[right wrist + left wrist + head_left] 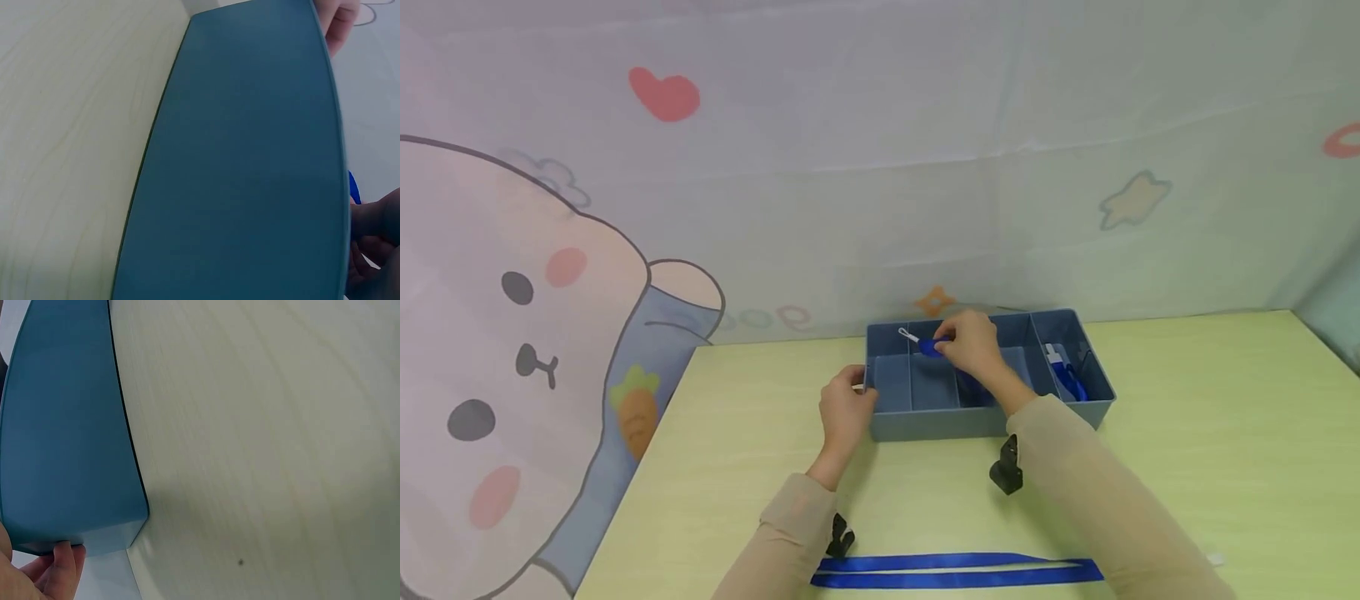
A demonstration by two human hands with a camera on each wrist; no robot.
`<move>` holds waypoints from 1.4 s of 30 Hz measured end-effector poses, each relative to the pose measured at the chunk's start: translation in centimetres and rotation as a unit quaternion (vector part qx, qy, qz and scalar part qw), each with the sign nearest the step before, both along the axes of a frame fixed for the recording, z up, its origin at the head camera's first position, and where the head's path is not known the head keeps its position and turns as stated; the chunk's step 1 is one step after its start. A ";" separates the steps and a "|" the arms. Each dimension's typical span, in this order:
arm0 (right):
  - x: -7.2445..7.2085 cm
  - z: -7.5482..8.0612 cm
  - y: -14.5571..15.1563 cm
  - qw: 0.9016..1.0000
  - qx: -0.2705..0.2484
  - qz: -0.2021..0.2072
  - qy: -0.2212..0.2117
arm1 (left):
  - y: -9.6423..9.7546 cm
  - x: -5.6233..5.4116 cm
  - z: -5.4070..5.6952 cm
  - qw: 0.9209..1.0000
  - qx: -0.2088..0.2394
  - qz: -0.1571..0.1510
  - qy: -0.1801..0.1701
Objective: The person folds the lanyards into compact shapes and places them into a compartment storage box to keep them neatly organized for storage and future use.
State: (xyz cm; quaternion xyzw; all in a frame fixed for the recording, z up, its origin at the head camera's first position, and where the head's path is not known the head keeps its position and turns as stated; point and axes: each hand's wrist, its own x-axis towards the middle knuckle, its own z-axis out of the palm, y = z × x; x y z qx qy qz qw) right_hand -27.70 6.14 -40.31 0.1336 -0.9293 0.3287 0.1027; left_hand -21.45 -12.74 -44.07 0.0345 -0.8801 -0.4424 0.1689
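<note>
A blue-grey divided box stands on the table. My left hand grips its left end wall; in the left wrist view, fingers curl against the end of the box. Over the middle compartments, my right hand pinches a blue strap whose white tip ends in a thin cord loop pointing left. More blue material shows in the compartment under this hand, partly hidden by it. Another blue strap with a white end lies in the far right compartment. The box's front wall fills most of the right wrist view.
A long blue ribbon, doubled over, lies along the table's near side, its left end by my left sleeve. A small white piece lies beside my right sleeve. Behind the table hangs a printed cloth.
</note>
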 end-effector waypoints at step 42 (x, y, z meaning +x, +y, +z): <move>0.7 -1.6 -2.5 0.948 0.290 0.087 -0.094 | 0.9 0.5 -0.1 1.000 0.000 0.013 -0.002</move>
